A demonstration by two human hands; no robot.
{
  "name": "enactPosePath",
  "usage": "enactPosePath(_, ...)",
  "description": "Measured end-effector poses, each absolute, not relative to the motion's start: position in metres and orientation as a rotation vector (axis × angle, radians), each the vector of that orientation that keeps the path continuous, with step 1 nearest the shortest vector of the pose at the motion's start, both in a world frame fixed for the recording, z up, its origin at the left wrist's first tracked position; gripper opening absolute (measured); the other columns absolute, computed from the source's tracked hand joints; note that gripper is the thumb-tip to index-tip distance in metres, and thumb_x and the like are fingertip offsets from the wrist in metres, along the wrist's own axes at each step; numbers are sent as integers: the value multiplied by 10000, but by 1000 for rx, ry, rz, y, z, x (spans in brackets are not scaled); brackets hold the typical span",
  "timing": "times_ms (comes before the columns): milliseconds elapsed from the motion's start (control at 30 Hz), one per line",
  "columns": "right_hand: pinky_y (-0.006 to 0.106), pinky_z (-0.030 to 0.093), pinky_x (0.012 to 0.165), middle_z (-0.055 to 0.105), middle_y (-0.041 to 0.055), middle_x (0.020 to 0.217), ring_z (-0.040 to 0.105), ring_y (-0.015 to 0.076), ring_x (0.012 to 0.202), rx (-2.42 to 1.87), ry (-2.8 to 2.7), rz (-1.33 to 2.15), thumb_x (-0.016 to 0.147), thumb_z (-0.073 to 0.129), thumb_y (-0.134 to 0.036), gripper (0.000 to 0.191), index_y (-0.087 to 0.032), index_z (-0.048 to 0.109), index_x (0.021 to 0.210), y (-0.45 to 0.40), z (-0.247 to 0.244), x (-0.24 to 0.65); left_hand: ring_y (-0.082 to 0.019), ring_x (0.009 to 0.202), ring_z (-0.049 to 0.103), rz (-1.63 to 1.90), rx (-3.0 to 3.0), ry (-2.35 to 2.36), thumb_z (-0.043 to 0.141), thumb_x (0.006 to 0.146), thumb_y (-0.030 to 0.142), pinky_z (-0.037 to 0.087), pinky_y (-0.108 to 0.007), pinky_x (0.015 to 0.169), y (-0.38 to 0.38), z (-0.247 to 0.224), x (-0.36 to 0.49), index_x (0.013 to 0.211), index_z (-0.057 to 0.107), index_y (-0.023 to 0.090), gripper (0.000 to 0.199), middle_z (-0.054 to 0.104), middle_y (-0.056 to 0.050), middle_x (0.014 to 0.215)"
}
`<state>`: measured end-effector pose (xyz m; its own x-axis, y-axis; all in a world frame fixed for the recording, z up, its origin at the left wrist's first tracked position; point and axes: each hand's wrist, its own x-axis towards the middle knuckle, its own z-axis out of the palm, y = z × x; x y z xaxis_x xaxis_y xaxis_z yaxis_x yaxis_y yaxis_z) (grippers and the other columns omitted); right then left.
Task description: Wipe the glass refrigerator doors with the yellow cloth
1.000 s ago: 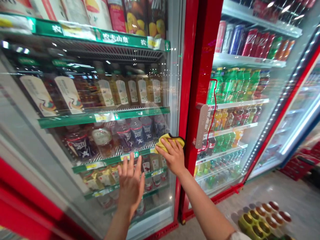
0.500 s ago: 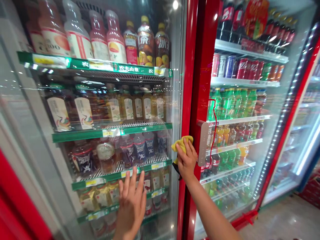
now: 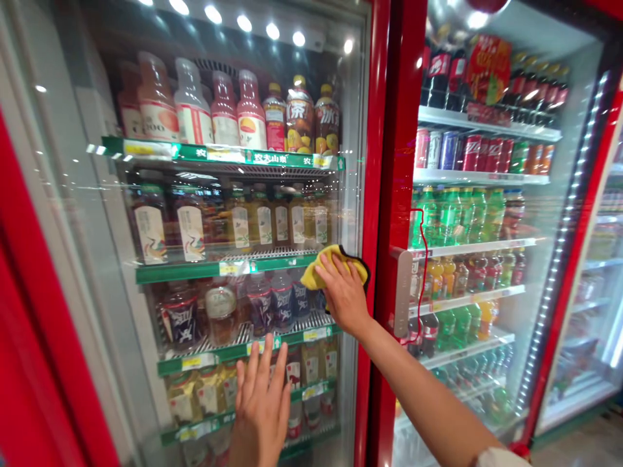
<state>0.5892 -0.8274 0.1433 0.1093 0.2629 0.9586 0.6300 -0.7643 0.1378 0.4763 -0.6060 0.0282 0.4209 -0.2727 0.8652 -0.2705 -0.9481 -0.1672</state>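
A yellow cloth with a dark edge (image 3: 359,267) lies against the glass door (image 3: 348,214) of a red-framed drinks cooler, near the right side of its pane. My right hand (image 3: 341,292) presses on the cloth, fingers over its front. Lower and to the left, my left hand (image 3: 263,395) is raised at the glass with its fingers spread and nothing in it. Whether its palm touches the pane cannot be told. Behind the glass, bottles (image 3: 265,301) stand on shelves with green edges (image 3: 195,271).
Right of the red frame (image 3: 377,162) is a grey handle (image 3: 402,292) with a thin red cord (image 3: 426,259) beside it. A second cooler holds cans (image 3: 472,152) and green bottles (image 3: 448,211). A red frame (image 3: 43,311) stands at the left.
My right hand and the cloth have moved left and slightly up from the door frame onto the glass, the cloth more spread out. The camera view has shifted; my left hand stays raised.
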Motion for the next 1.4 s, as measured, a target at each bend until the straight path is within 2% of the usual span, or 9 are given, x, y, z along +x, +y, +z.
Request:
enactPosePath(100,421,453,1074,671,60,1369,559,207,1318,-1897,-987,-1786,984,510,-165,327,-261,644,1267,-851,129,593,-284,1560,188,-1633,-2622,457,471,947,167,183,-519,1267,-588,29,476,1610,204,259,721,278,-87,1669)
enactPosePath(267,443,505,987,705,63,1245,631,239,1165,-1623,-634,-1909,967,550,-225,282,-299,729,1172,-849,179,611,-292,1571,125,-1651,-2547,420,479,945,187,197,-563,1258,-575,57,486,1619,149,265,754,214,-97,1685)
enactPosePath(467,537,333,1164,483,31,1564,321,281,1502,-1964,-835,-1857,975,462,-146,516,-378,553,1427,-806,146,596,-295,1572,120,-1652,-2521,444,474,960,174,238,-588,1240,-588,110,497,1613,180,252,720,203,-107,1688)
enactPosePath(600,420,314,1200,542,-54,1516,409,174,1445,-2145,-1393,-1862,1007,483,-199,481,-444,533,1417,-845,96,595,-297,1573,102,-1633,-2493,413,492,956,180,219,-590,1245,-581,132,496,1610,193,251,722,176,-105,1693)
enactPosePath(733,527,305,1189,451,30,1586,337,244,1502,-1975,-895,-1958,993,460,-128,517,-390,526,1433,-864,118,614,-308,1573,84,-1624,-2481,345,510,959,213,192,-604,1248,-561,146,493,1619,132,260,762,134,-107,1699)
enactPosePath(967,702,255,1146,111,181,1697,83,396,1565,-1857,-584,-1834,956,553,-214,674,-264,308,1582,-750,170,595,-332,1569,95,-1644,-2479,221,518,966,246,228,-615,1230,-550,150,501,1622,93,228,782,106,-150,1698)
enactPosePath(1167,430,331,1178,513,-33,1541,479,214,1410,-1997,-1380,-1910,961,517,-190,519,-458,546,1405,-768,81,585,-328,1571,83,-1603,-2481,196,513,967,237,239,-602,1230,-543,133,493,1622,73,218,789,113,-164,1697)
enactPosePath(1267,445,314,1184,609,-22,1451,526,212,1363,-1952,-1184,-1934,962,506,-148,533,-446,557,1401,-793,73,594,-322,1571,91,-1557,-2485,191,525,956,219,240,-596,1233,-530,127,485,1619,115,245,780,121,-146,1699)
enactPosePath(1400,571,289,1172,476,71,1567,394,303,1475,-1806,-710,-1848,956,514,-141,615,-409,440,1504,-768,116,592,-327,1568,108,-1555,-2518,169,512,963,212,261,-612,1222,-525,125,479,1616,137,253,755,137,-149,1697)
